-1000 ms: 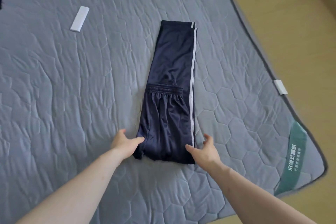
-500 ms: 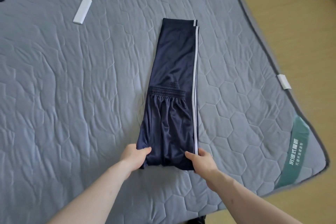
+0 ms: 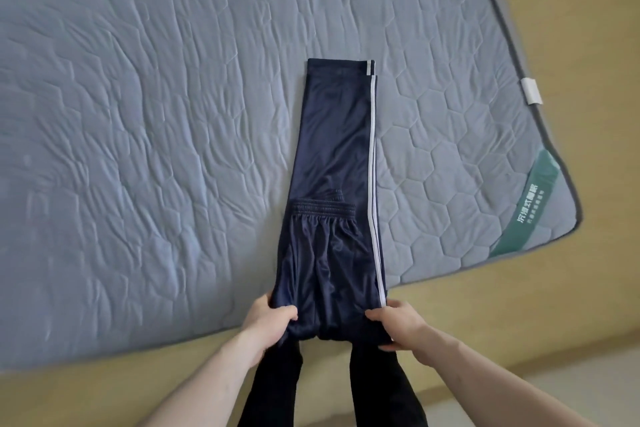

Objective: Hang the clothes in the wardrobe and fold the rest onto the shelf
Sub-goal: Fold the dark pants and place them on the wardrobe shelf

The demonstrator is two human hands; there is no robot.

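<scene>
Since a moment ago you've dragged the navy track pants (image 3: 332, 204) toward you, so their near end now hangs past the mattress (image 3: 138, 149) edge instead of lying well up on it. Your left hand (image 3: 268, 317) pinches the near left corner, thumb over the top and fingers curled underneath; your right hand (image 3: 401, 322) grips the near right corner by the white side stripe (image 3: 373, 163) the same way. Both are closed on fabric — neither is loose.

The pants lie folded lengthwise, waistband (image 3: 323, 210) doubled back across the middle, far hem squared off up the bed.

The cloth looks slick. Lift the near end unevenly and I'd expect the upper layer to slide off the lower one, and the stripe edge to skew. Pull further toward you and the weight may tip over the edge, dragging the whole fold onto the floor (image 3: 571, 305) — you'd have to start again. The bunching between your hands could get pressed in as a crease if you fold without smoothing it first.
</scene>
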